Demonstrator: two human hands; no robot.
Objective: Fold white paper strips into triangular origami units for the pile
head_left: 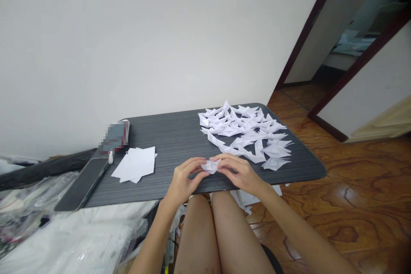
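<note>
Between my hands, just above the table's near edge, is a small folded white paper boat (211, 166). My left hand (187, 177) pinches its left end between thumb and fingers. On the other end, my right hand (239, 172) is closed in the same way. Beyond my right hand lies a spread of many folded white paper boats (242, 124), some standing, some on their sides. A small pile of flat white paper sheets (138, 165) rests to the left of my left hand.
The dark table (170, 137) stands against a white wall. At its left end are a blurred-out packet (114, 137) and a dark phone-like slab (85, 182). Plastic-wrapped white bundles (80, 235) lie at the lower left. Paper scraps (247, 197) lie under the table on the wooden floor.
</note>
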